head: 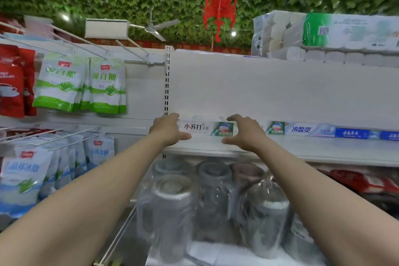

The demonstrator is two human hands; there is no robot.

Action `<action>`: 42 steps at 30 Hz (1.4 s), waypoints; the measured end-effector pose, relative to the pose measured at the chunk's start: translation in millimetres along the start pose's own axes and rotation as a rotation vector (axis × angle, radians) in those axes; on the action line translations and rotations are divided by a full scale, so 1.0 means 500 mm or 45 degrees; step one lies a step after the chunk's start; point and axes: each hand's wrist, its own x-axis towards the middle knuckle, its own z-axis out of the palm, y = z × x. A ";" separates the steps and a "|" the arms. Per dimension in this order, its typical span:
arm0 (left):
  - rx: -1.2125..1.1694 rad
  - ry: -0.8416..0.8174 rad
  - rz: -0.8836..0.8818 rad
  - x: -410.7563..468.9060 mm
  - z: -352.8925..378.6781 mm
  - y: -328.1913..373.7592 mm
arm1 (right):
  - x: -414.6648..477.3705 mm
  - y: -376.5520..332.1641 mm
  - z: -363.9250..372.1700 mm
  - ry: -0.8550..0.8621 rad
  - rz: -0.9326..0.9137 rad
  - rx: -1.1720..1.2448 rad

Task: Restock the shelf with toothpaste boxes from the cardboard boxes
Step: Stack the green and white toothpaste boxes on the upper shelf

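I see the long white-and-green toothpaste box (205, 128) lying lengthwise at the back left corner of the white metal shelf (323, 149). My left hand (167, 129) holds its left end and my right hand (246, 131) its right end, with fingers curled over the top and thumbs underneath. More blue-and-white toothpaste boxes (313, 130) line the back edge to the right.

Light: even, moderately bright; I note ceiling lamps (233, 33) at 11 and 12 o'clock. Focus: soft throughout; edges bowed.
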 end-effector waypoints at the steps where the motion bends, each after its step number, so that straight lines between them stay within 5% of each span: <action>1: 0.002 0.005 0.009 -0.023 -0.005 -0.007 | -0.020 -0.013 -0.002 -0.012 -0.009 -0.007; 11: 0.015 -0.093 0.009 -0.213 -0.004 -0.091 | -0.215 -0.086 0.045 -0.233 0.049 -0.046; 24: 0.140 -0.525 -0.178 -0.407 0.179 -0.280 | -0.414 -0.030 0.280 -0.688 0.169 -0.176; 42: 0.013 -1.186 -0.817 -0.830 0.556 -0.642 | -0.773 0.140 0.773 -1.596 0.441 0.077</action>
